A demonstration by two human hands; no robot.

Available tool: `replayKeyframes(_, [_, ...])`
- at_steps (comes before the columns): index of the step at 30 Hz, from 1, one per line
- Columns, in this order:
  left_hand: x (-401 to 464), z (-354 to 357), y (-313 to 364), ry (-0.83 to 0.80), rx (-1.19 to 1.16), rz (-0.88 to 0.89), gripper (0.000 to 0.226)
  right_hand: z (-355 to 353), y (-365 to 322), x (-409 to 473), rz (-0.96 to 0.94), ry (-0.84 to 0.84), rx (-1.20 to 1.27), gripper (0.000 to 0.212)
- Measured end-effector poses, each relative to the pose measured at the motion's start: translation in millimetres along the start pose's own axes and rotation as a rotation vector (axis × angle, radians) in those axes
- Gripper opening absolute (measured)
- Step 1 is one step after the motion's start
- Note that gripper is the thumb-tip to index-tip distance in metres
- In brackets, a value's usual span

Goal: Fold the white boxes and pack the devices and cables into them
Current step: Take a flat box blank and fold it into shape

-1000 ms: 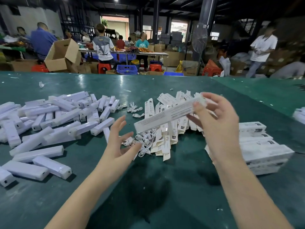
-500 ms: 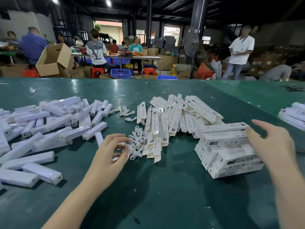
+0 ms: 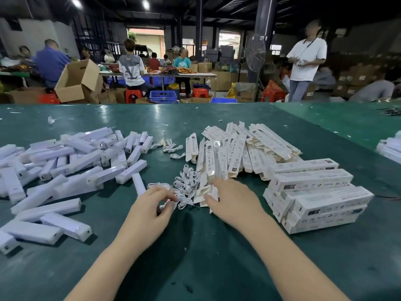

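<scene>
On the big green table point(image 3: 217, 268) I see everything I work with. It fills the view from the near edge to the far edge, and behind the far edge is a busy room with people sitting at other tables.

The biggest group is the heap of white devices point(image 3: 71, 168). They are long white bars, lying every which way along the left side of the table, some on top of each other.

Next is the stack of folded white boxes point(image 3: 314, 194) toward the right side. They lie flat in neat layers, with their long sides toward me.

Behind that stack, closer to the middle of the table, is a messy spread of flat unfolded boxes point(image 3: 236, 151). They fan out and lean on each other.

More white things sit at the right edge point(image 3: 390, 148), but I cannot tell what they are.

In the middle, between the devices and the flat boxes, is a small tangle of white cables point(image 3: 187, 181).

My left hand point(image 3: 149, 210) is at the near side of the cable pile. Its fingers are curled and pinching a cable end between thumb and fingertips.

My right hand point(image 3: 233, 200) is just beside it, palm down on the near ends of the flat boxes. Its fingers bend down onto them, but I cannot tell if they are holding one.
</scene>
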State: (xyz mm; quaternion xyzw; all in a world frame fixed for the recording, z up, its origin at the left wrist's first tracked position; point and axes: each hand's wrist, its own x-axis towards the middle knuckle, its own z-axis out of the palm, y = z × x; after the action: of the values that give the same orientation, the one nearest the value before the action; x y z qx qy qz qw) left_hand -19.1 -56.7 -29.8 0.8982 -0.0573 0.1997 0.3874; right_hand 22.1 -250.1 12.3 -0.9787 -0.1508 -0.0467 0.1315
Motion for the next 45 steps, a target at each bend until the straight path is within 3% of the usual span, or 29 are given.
replayKeyframes(2, [-1,0,0,-0.001,-0.002,-0.007,0.022,17,-1,13,0.073,-0.014,-0.007,0.045])
replayKeyframes(7, [1,-1,-2,0.061,-0.006,-0.007,0.026,31,8,17,0.205,0.161,0.483,0.047])
replayKeyframes(10, [3,-3,-4,0.126,-0.011,-0.016,0.031,25,18,13,0.169,0.487,0.466,0.034])
replayKeyframes(14, [2,-7,-1,0.169,-0.051,-0.026,0.035,13,18,7,-0.039,1.004,0.396,0.022])
replayKeyframes(16, [2,-9,3,0.179,-0.076,-0.046,0.033,11,15,5,-0.134,1.152,0.356,0.02])
replayKeyframes(18, [2,-10,6,0.163,-0.185,-0.119,0.025,9,11,2,-0.169,1.085,0.556,0.02])
replayKeyframes(20, [4,-13,12,0.086,-0.494,-0.233,0.01,8,3,-1,-0.091,0.774,1.004,0.02])
replayKeyframes(23, [8,-14,17,-0.004,-0.99,-0.301,0.048,9,-12,-2,0.05,0.192,1.514,0.019])
replayKeyframes(25, [11,-17,20,0.049,-1.174,-0.327,0.05,12,-19,-2,0.069,-0.07,1.659,0.015])
replayKeyframes(28, [12,-21,19,0.159,-1.212,-0.385,0.05,15,-24,-6,0.028,-0.253,1.639,0.016])
replayKeyframes(34, [16,-22,17,0.378,-1.23,-0.523,0.05,16,-29,-11,-0.057,-0.363,1.518,0.022])
replayKeyframes(38, [18,-22,13,0.435,-1.253,-0.591,0.043,20,-31,-12,-0.108,-0.369,1.422,0.025])
replayKeyframes(45, [18,-18,13,0.432,-1.283,-0.668,0.038,32,-31,-15,-0.277,0.028,1.066,0.031])
